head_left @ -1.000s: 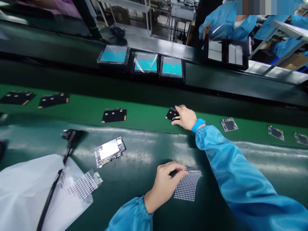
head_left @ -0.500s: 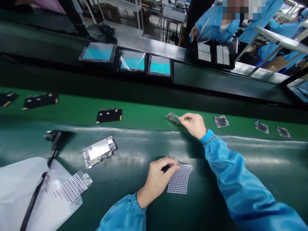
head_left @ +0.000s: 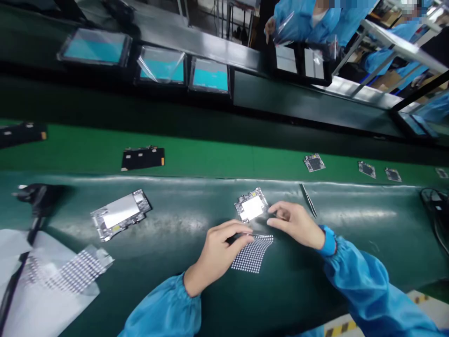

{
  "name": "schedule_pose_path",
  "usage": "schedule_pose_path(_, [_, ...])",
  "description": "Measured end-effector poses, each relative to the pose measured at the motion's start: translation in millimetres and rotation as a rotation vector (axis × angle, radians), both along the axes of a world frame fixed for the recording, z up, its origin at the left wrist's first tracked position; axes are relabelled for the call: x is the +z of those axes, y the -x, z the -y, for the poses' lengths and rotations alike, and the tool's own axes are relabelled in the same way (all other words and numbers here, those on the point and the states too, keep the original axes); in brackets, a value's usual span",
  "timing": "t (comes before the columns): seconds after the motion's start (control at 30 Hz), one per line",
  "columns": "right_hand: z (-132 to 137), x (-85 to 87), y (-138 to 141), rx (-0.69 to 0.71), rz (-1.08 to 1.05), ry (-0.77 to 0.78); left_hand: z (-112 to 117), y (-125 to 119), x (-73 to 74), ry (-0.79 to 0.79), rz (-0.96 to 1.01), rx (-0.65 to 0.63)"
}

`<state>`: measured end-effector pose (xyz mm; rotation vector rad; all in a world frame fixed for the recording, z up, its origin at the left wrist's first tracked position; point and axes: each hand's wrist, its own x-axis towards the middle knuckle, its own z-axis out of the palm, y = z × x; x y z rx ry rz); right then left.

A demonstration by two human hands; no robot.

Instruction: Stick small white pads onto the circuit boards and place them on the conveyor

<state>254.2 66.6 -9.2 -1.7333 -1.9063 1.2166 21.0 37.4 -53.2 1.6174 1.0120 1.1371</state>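
Observation:
My left hand (head_left: 217, 250) is pinched shut on a thin metal tool whose tip rests at the top edge of a sheet of small white dots (head_left: 252, 253) on the dark green mat. My right hand (head_left: 297, 223) holds the right edge of a small circuit board (head_left: 250, 206) with a bright silver shield, low over the mat just above the dot sheet. A pair of tweezers (head_left: 308, 200) lies loose on the mat just right of that hand.
A second shielded board (head_left: 121, 214) lies on the mat to the left. The green belt (head_left: 217, 159) carries a black board (head_left: 142, 158) and small boards (head_left: 314, 162). Tablets (head_left: 209, 75) stand behind. White sheet (head_left: 35, 299), another dot sheet (head_left: 70, 271), black corded tool (head_left: 35, 196) at left. A co-worker (head_left: 301, 18) works opposite.
My right hand has lifted the board off the green belt and brought it back to the mat beside the dot sheet. The left hand has stayed put. The view has shifted right.

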Motion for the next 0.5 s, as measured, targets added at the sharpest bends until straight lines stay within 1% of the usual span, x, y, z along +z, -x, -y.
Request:
schedule_pose_path(0.07, [-2.9, 5.7, -4.8, 0.053, 0.211, -0.200, -0.4, -0.3, 1.3, -0.015, -0.001, -0.028])
schedule_pose_path(0.1, [-6.6, 7.1, -5.2, 0.092, 0.278, -0.274, -0.7, -0.5, 1.5, -0.027, -0.005, -0.036])
schedule_pose_path(0.17, [-14.7, 7.2, -2.5, 0.171, 0.320, -0.360, -0.9, -0.7, 1.3, -0.056, -0.025, -0.046])
schedule_pose_path(0.33, [-28.5, -0.8, 12.6, 0.277, 0.246, -0.441, 0.2, -1.2, -0.2, -0.115, -0.073, -0.047])
schedule_pose_path(0.5, [-40.4, -5.7, 30.7, 0.368, 0.250, -0.471, 0.6, -2.8, -3.2, -0.151, -0.099, -0.009])
